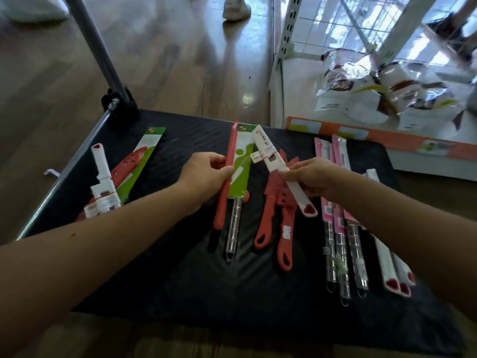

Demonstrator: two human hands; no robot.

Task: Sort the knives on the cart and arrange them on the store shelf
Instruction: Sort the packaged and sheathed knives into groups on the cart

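Packaged knives lie on a black cart (pixel 180 293). My left hand (pixel 206 174) grips a long red-sheathed knife (pixel 227 177) and the green-carded steel-handled knife (pixel 238 177) together, above the cart's middle. My right hand (pixel 312 177) holds a white-sheathed knife (pixel 271 156) by its handle, blade end pointing away from me. Under it lie red-handled knives (pixel 273 218). Pink-carded steel-handled knives (pixel 340 228) and white knives (pixel 392 267) lie at the right. White knives (pixel 103 182) and a green-carded red knife (pixel 134 161) lie at the left.
A white store shelf (pixel 387 140) with an orange price strip stands at the right, holding glossy snack bags (pixel 387 86). The cart's grey handle post (pixel 98 47) rises at the back left. Someone's white shoe (pixel 236 9) is on the wooden floor beyond.
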